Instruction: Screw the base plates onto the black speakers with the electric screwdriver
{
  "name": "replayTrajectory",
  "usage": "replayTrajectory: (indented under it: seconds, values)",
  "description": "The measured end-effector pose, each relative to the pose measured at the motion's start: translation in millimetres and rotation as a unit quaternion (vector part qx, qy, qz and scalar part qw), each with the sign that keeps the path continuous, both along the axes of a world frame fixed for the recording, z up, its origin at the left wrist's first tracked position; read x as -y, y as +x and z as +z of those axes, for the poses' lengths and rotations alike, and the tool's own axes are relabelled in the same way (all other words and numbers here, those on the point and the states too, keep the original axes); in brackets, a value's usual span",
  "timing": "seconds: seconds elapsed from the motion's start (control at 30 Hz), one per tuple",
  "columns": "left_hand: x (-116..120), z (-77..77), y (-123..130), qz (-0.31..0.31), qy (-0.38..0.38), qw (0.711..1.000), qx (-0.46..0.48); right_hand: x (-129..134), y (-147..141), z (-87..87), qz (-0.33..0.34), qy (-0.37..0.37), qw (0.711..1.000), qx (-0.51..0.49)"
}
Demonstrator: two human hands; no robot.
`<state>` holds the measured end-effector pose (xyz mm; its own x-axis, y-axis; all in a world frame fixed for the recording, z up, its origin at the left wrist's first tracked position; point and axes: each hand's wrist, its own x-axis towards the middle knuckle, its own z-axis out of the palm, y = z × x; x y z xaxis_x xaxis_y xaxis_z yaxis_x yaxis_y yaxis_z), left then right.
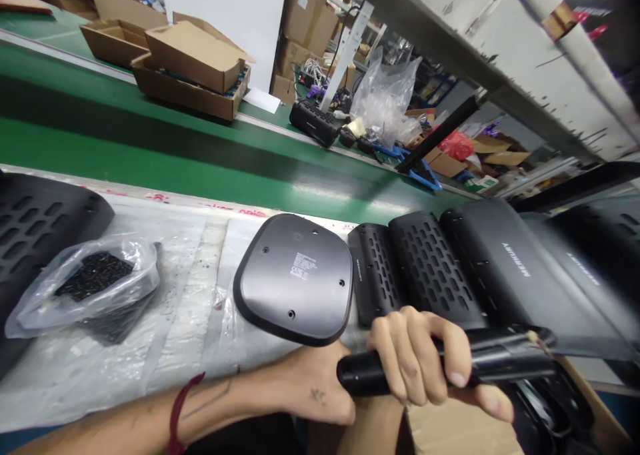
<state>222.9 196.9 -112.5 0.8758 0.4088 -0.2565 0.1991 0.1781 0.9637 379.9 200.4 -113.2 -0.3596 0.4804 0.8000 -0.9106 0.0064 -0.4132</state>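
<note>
My right hand [420, 358] is wrapped round a black cylindrical tool [500, 355] above the table's front edge. My left hand [320, 381], with a red band on its wrist, is beside the tool's left end; its fingers are hidden, so what it holds cannot be told. Just beyond it a rounded black cover [297, 278] lies on the table, with a printed label in its middle and several screw holes. An open plastic bag of small black screws [95, 275] sits on the left.
Black perforated housings [430, 268] stand in a row on the right, and another [30, 235] at the far left. Behind runs a green conveyor [150, 155] with cardboard trays [190, 75]. A cardboard box [460, 425] is at the lower right. A metal beam [450, 48] crosses overhead.
</note>
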Motion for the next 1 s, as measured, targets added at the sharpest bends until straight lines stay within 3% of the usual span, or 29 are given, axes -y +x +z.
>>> replayTrajectory:
  seconds: [0.27,0.47,0.67,0.87,0.93,1.0]
  values:
    - [15,-18.8,5,0.126,0.093,0.987,0.013,2,4,1.0,-0.066,-0.021,0.998,0.011]
    - [24,-23.0,7,0.15,0.124,0.981,0.006,5,8,-10.9,-0.046,0.001,0.999,-0.009]
    - [21,-24.1,5,0.15,0.135,0.979,-0.014,9,3,0.3,-0.102,-0.037,0.993,0.044]
    - [10,-13.7,0,0.076,0.105,0.992,0.003,7,-2,2.6,-0.071,-0.027,0.997,0.019]
    - [11,-5.5,-3,0.077,0.115,0.99,-0.01,11,4,15.2,-0.061,-0.026,0.997,0.046]
    - [18,5.2,-12,0.103,0.166,0.98,-0.034,13,13,36.3,-0.092,-0.039,0.989,0.11]
